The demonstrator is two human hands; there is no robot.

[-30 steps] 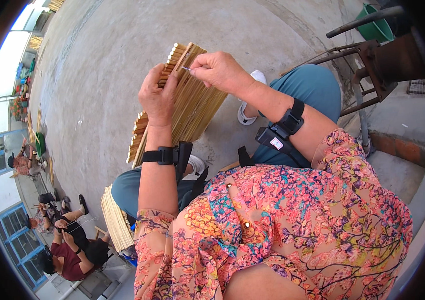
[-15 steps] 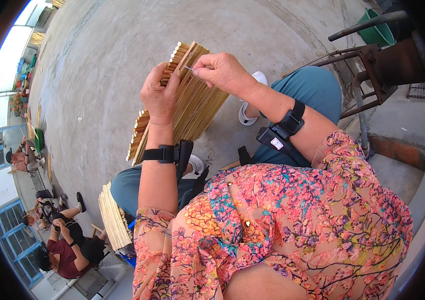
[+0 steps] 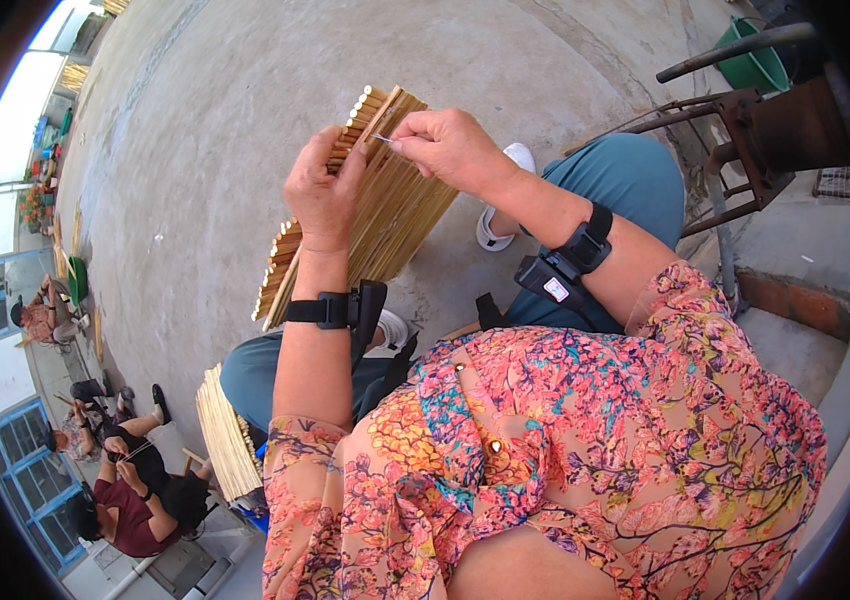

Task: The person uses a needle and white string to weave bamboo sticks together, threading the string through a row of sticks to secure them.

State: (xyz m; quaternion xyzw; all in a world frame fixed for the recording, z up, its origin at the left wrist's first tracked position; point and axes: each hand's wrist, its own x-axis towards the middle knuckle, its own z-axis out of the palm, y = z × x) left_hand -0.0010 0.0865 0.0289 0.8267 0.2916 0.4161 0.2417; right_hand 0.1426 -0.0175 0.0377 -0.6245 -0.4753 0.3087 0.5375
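Observation:
A mat of straight yellow-brown reeds [image 3: 395,215], laid side by side, hangs in front of my knees. Its cut reed ends show in a row along the upper left edge. My left hand [image 3: 322,195] is closed on that edge, thumb on the near face and fingers curled behind, partly hidden. My right hand [image 3: 448,148], just right of it, pinches a thin pale strand [image 3: 382,138] that meets the mat near my left thumb. Whether the strand is wire or thread cannot be made out.
A second stack of reeds [image 3: 228,430] lies by my left knee. Several people sit along the left, one in a dark red top [image 3: 140,520]. A metal frame [image 3: 745,160] and a green bucket [image 3: 755,65] stand at the right. Concrete floor [image 3: 215,130] spreads ahead.
Both hands and the mat have shifted very slightly to the right. The grips look the same. At the left, the person in dark red now holds a thin light strip.

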